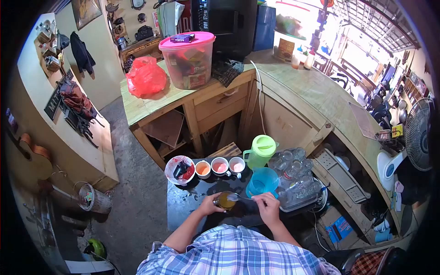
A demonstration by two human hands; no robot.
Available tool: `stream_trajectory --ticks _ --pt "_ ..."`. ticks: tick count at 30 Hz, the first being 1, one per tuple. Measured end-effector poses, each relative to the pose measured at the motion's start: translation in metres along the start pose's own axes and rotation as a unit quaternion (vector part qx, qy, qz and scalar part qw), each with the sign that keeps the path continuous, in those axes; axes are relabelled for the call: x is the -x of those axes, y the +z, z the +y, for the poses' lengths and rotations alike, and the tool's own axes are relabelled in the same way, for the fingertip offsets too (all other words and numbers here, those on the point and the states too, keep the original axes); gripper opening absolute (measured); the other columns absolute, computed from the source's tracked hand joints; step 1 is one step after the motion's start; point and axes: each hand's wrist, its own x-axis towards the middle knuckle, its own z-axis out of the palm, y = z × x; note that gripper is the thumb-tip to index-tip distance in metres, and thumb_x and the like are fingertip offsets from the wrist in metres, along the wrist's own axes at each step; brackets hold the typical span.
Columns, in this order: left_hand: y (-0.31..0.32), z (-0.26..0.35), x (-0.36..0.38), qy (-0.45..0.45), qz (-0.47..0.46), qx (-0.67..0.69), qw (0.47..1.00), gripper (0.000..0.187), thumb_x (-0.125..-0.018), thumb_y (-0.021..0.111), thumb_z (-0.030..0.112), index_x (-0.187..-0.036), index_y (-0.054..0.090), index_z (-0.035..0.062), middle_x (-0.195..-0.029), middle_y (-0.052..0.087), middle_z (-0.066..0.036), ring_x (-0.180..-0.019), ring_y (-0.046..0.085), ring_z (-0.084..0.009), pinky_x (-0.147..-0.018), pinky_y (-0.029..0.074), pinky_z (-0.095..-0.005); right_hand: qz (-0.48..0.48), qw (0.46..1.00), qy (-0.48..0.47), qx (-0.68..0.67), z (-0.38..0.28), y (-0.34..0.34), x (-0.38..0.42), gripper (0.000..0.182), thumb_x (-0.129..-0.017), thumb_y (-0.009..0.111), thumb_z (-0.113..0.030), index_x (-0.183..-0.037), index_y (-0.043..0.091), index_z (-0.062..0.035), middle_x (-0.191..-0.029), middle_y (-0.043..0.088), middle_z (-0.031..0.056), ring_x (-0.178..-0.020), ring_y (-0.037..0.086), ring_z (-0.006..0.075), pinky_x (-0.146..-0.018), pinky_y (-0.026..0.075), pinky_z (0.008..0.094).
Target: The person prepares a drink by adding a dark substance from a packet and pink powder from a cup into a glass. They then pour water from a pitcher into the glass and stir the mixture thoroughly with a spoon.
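Held glass (225, 202): clear, smooth. Spoon (243, 198): shiny metal. 3 cups (220, 173): glossy, ceramic, looks like from here. Blue jug (265, 176): translucent plastic. Tabletop (178, 213): glossy. Red bag (146, 78): thin crinkled plastic. Counter (293, 80): smooth wood. Shirt (233, 252): matt cloth.

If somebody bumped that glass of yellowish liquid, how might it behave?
The glass might slosh, since liquid shows inside. Its see-through wall suggests something stiff, perhaps breakable. The left hand holding its side would probably limit tipping.

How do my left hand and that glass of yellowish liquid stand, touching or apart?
Touching: the head view shows the left hand curled against the side of the glass, with no gap between them.
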Motion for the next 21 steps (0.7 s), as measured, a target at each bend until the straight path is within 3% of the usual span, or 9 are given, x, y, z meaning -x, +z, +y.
stream_trajectory --ticks 2,3,5,6,10,12,18,21 --pt "-0.014 -0.001 0.016 -0.019 0.031 -0.002 0.999 0.087 -0.053 0.091 0.026 -0.129 0.053 0.0031 -0.116 0.065 -0.014 -0.106 0.063 -0.0237 -0.093 0.048 -0.0344 0.048 0.982 0.150 -0.109 0.001 0.000 0.006 0.016 -0.091 0.058 -0.010 -0.087 0.069 0.0004 -0.085 0.069 0.0095 -0.068 0.060 0.0155 -0.065 0.047 0.0280" --pt "-0.023 -0.003 0.024 -0.019 0.031 -0.003 0.999 0.087 -0.053 0.091 0.026 -0.129 0.053 0.0031 -0.116 0.065 -0.014 -0.106 0.063 -0.0237 -0.093 0.048 -0.0344 0.049 0.981 0.150 -0.110 0.003 0.000 0.010 0.016 -0.091 0.058 -0.010 -0.087 0.069 0.0004 -0.085 0.069 0.0095 -0.068 0.060 0.0155 -0.065 0.047 0.0280" --pt "-0.042 -0.009 0.040 -0.093 0.049 0.012 0.994 0.080 -0.053 0.091 0.023 -0.124 0.058 0.0044 -0.111 0.067 -0.012 -0.102 0.064 -0.0214 -0.091 0.048 -0.0345 0.057 0.909 0.321 -0.259 0.009 0.000 0.016 0.025 -0.097 0.053 -0.015 -0.091 0.069 0.0030 -0.083 0.068 0.0073 -0.068 0.056 0.0094 -0.063 0.045 0.0227" --pt "-0.052 -0.006 0.049 -0.095 0.050 0.011 0.994 0.080 -0.053 0.091 0.023 -0.124 0.058 0.0044 -0.111 0.067 -0.012 -0.102 0.064 -0.0214 -0.091 0.048 -0.0345 0.061 0.885 0.346 -0.304 0.008 -0.001 0.016 0.027 -0.098 0.052 -0.018 -0.093 0.067 0.0041 -0.080 0.065 0.0060 -0.066 0.054 0.0082 -0.062 0.045 0.0218" --pt "-0.088 -0.023 0.075 -0.132 0.113 -0.007 0.985 0.070 -0.053 0.091 0.018 -0.115 0.062 0.0030 -0.106 0.068 -0.008 -0.098 0.064 -0.0187 -0.091 0.048 -0.0337 0.060 0.832 0.396 -0.383 0.010 -0.002 0.020 0.023 -0.097 0.055 -0.017 -0.098 0.066 0.0029 -0.082 0.063 0.0071 -0.068 0.055 0.0100 -0.063 0.047 0.0244" --pt "-0.103 -0.031 0.084 -0.146 0.142 -0.002 0.979 0.065 -0.052 0.092 0.016 -0.109 0.064 0.0023 -0.105 0.069 -0.007 -0.097 0.064 -0.0182 -0.090 0.049 -0.0333 0.064 0.768 0.423 -0.477 0.011 -0.001 0.023 0.022 -0.094 0.059 -0.016 -0.103 0.064 0.0029 -0.089 0.065 0.0100 -0.070 0.056 0.0105 -0.064 0.047 0.0231" --pt "-0.133 -0.059 0.092 -0.172 0.155 0.013 0.973 0.062 -0.049 0.092 0.014 -0.105 0.067 0.0034 -0.103 0.069 -0.005 -0.097 0.064 -0.0184 -0.090 0.048 -0.0339 0.011 0.719 0.454 -0.526 0.003 -0.013 0.021 0.019 -0.088 0.063 -0.003 -0.106 0.061 0.0011 -0.091 0.063 0.0102 -0.077 0.060 0.0153 -0.071 0.051 0.0277" --pt "-0.138 -0.051 0.089 -0.178 0.144 0.003 0.973 0.067 -0.046 0.092 0.013 -0.108 0.066 0.0046 -0.105 0.069 -0.005 -0.098 0.063 -0.0184 -0.091 0.048 -0.0340 -0.014 0.728 0.430 -0.533 0.004 -0.021 0.020 0.023 -0.087 0.062 -0.001 -0.110 0.059 0.0013 -0.092 0.063 0.0106 -0.082 0.061 0.0168 -0.073 0.052 0.0297"
